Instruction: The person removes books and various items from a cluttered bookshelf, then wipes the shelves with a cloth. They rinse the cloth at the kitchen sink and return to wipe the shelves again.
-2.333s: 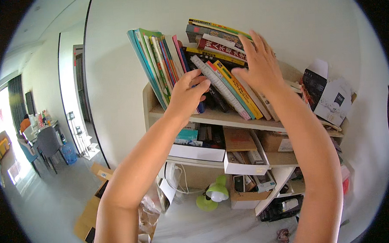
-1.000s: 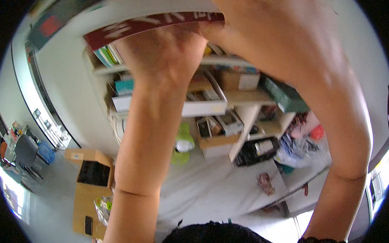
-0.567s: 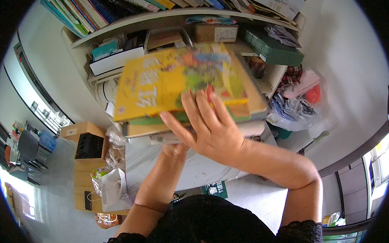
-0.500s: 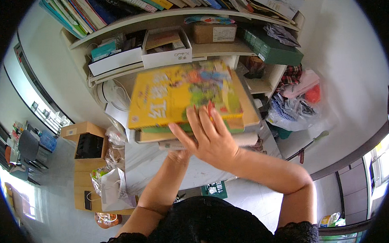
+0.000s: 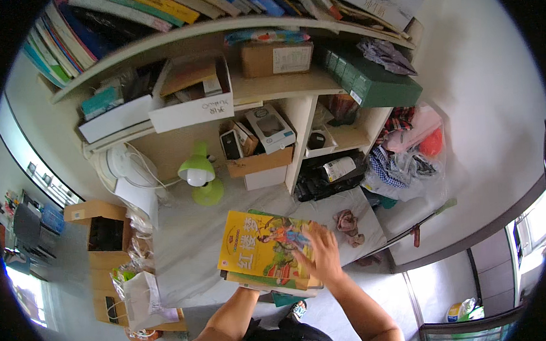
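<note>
A small stack of books is held low over the near part of the desk, tilted, with a yellow picture-covered book on top. My left hand supports the stack from underneath; its fingers are hidden below the books. My right hand lies against the right end of the yellow book, its fingers apart and slightly blurred, with the thumb over the cover.
A marbled desk carries a green lamp, a white fan and a crumpled brownish cloth. Shelves behind hold a white box, a green box and books. A paper bag stands left.
The stack has come down and toward me, uncovering the lamp and boxes behind it. My right hand has shifted from the book's near edge to its right end.
</note>
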